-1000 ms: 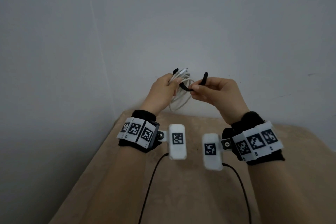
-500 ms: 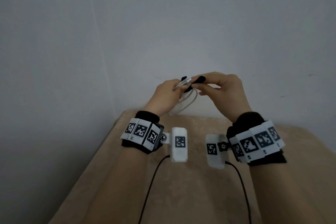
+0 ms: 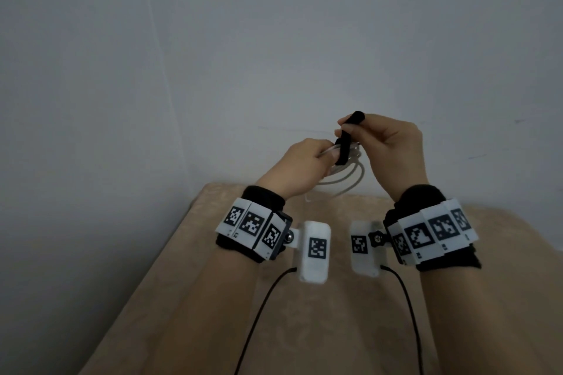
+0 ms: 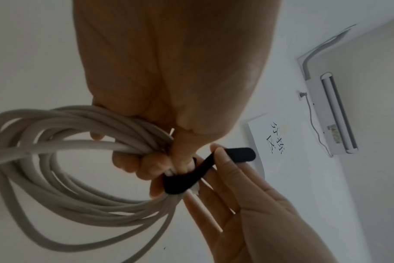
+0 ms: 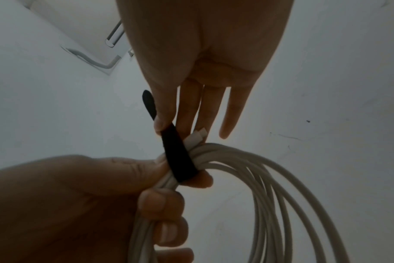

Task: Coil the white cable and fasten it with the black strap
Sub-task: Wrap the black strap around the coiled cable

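The white cable (image 3: pixel 341 181) hangs as a coil of several loops (image 4: pixel 63 160) (image 5: pixel 270 186) above the table's far edge. My left hand (image 3: pixel 300 167) grips the bunched loops where the cable's ends meet (image 4: pixel 146 160) (image 5: pixel 83 195). The black strap (image 3: pixel 436 143) (image 4: pixel 187 178) (image 5: pixel 180 160) is looped around that bunch beside my left fingers. My right hand (image 3: pixel 393 146) pinches the strap's free end between thumb and forefinger and holds it up, the other fingers straight (image 5: pixel 191 110) (image 4: pixel 225 169).
A beige cloth-covered table (image 3: pixel 304 313) lies below my arms, against a plain grey wall (image 3: pixel 274 39). Black wrist-camera leads (image 3: pixel 262 307) trail over it. A paper sign (image 4: pixel 268 142) and a white wall unit (image 4: pixel 331 113) show in the left wrist view.
My right hand has brought the strap's free end over the bunched cable and lifted it upward, so the strap now wraps the coil. My left hand dropped slightly, still gripping the cable.
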Tool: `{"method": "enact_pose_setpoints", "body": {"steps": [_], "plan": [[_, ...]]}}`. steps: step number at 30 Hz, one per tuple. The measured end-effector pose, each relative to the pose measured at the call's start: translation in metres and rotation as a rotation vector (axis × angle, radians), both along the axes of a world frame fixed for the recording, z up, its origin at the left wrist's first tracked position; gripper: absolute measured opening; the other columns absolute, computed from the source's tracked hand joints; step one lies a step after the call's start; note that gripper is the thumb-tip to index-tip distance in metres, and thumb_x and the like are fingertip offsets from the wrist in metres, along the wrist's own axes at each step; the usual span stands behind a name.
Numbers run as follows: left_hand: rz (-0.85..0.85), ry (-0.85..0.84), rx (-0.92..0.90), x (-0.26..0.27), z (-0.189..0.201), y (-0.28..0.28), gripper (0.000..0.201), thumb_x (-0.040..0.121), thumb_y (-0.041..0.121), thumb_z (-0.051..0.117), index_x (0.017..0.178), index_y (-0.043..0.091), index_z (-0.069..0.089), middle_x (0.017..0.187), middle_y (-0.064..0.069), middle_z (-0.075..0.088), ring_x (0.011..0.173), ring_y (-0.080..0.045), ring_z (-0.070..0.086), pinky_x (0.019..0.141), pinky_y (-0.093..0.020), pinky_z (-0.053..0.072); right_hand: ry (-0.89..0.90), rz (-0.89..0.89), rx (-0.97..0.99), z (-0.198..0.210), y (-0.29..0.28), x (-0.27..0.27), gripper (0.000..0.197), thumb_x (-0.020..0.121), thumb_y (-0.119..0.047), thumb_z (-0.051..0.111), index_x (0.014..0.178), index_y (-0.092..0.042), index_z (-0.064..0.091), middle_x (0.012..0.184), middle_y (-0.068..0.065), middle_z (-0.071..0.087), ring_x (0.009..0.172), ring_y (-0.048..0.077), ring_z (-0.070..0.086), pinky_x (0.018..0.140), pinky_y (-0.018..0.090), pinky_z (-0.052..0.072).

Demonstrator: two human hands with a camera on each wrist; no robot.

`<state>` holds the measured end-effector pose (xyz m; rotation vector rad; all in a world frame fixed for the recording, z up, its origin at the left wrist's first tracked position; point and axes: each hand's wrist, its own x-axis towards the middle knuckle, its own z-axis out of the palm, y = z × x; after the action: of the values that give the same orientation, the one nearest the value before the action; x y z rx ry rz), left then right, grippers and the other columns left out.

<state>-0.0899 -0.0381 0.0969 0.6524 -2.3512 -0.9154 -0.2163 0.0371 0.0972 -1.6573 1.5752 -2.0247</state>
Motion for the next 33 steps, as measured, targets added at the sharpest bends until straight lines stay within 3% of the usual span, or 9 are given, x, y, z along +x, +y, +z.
{"method": "enact_pose_setpoints", "body": {"steps": [3, 6, 12, 17, 21, 23, 25, 29, 33], "plan": [[-0.036, 0.035, 0.037, 0.001, -0.001, 0.000, 0.028, 0.100, 0.019, 0.043, 0.078, 0.006, 0.053, 0.061, 0.001, 0.048, 0.063, -0.020, 0.045, 0.067, -0.034, 0.036, -0.033, 0.013, -0.029, 0.000, 0.000, 0.000, 0.012, 0.088, -0.005, 0.063, 0.090, -0.012, 0.072, 0.079, 0.001, 0.072, 0.076, 0.009, 0.072, 0.074, 0.018, 0.053], [-0.076, 0.027, 0.035, 0.000, 0.001, 0.003, 0.032, 0.101, 0.019, 0.041, 0.071, 0.012, 0.048, 0.061, 0.003, 0.047, 0.063, -0.018, 0.045, 0.066, -0.032, 0.036, -0.052, -0.003, -0.060, 0.001, 0.001, -0.001, 0.011, 0.089, -0.006, 0.061, 0.090, -0.011, 0.071, 0.075, 0.004, 0.072, 0.069, 0.010, 0.070, 0.069, 0.016, 0.052], [-0.064, -0.042, -0.029, -0.003, 0.003, 0.007, 0.036, 0.100, 0.020, 0.045, 0.064, 0.016, 0.045, 0.064, -0.002, 0.050, 0.064, -0.019, 0.047, 0.066, -0.031, 0.035, 0.024, -0.039, -0.106, -0.001, 0.001, -0.002, 0.018, 0.087, -0.009, 0.064, 0.084, -0.025, 0.071, 0.066, -0.013, 0.071, 0.069, 0.018, 0.071, 0.072, 0.026, 0.055], [-0.032, -0.041, -0.008, -0.001, 0.005, 0.008, 0.035, 0.099, 0.021, 0.046, 0.065, 0.014, 0.048, 0.065, -0.001, 0.051, 0.066, -0.018, 0.048, 0.066, -0.030, 0.035, 0.115, -0.051, -0.129, -0.001, 0.000, 0.002, 0.019, 0.088, -0.008, 0.064, 0.086, -0.026, 0.070, 0.068, -0.014, 0.068, 0.069, 0.022, 0.068, 0.073, 0.027, 0.056], [-0.022, -0.058, -0.017, 0.000, 0.007, 0.009, 0.031, 0.099, 0.023, 0.046, 0.070, 0.013, 0.050, 0.069, -0.002, 0.053, 0.069, -0.018, 0.050, 0.065, -0.029, 0.036, 0.105, -0.047, -0.129, -0.002, -0.002, 0.003, 0.016, 0.088, -0.007, 0.063, 0.087, -0.022, 0.070, 0.066, -0.014, 0.067, 0.066, 0.011, 0.065, 0.072, 0.022, 0.054], [-0.028, -0.065, -0.020, 0.000, 0.007, 0.010, 0.031, 0.099, 0.023, 0.047, 0.069, 0.015, 0.050, 0.070, -0.003, 0.054, 0.069, -0.018, 0.050, 0.065, -0.029, 0.036, 0.093, -0.051, -0.132, -0.003, -0.001, 0.005, 0.015, 0.088, -0.005, 0.062, 0.088, -0.018, 0.070, 0.069, 0.000, 0.066, 0.065, 0.010, 0.063, 0.071, 0.019, 0.053], [-0.031, -0.066, -0.030, 0.000, 0.008, 0.012, 0.032, 0.098, 0.023, 0.047, 0.067, 0.019, 0.049, 0.071, -0.004, 0.053, 0.066, -0.016, 0.049, 0.064, -0.030, 0.036, 0.089, -0.064, -0.139, -0.003, -0.001, 0.006, 0.014, 0.089, -0.005, 0.062, 0.091, -0.016, 0.070, 0.072, 0.005, 0.066, 0.066, 0.010, 0.062, 0.070, 0.016, 0.051], [-0.043, -0.053, -0.041, -0.002, 0.009, 0.018, 0.025, 0.098, 0.022, 0.048, 0.074, 0.023, 0.051, 0.067, 0.003, 0.052, 0.063, -0.011, 0.048, 0.063, -0.028, 0.037, 0.112, -0.142, -0.131, -0.004, -0.002, 0.004, 0.012, 0.088, -0.009, 0.063, 0.092, -0.016, 0.071, 0.076, 0.000, 0.066, 0.069, 0.005, 0.059, 0.070, 0.015, 0.050], [-0.034, -0.035, -0.070, -0.004, 0.008, 0.020, 0.016, 0.098, 0.021, 0.048, 0.084, 0.021, 0.056, 0.069, 0.000, 0.053, 0.067, -0.015, 0.050, 0.064, -0.029, 0.037, 0.103, -0.183, -0.118, -0.003, -0.002, 0.002, 0.011, 0.088, -0.010, 0.064, 0.093, -0.009, 0.074, 0.076, -0.001, 0.067, 0.070, 0.004, 0.059, 0.070, 0.015, 0.050]]}}
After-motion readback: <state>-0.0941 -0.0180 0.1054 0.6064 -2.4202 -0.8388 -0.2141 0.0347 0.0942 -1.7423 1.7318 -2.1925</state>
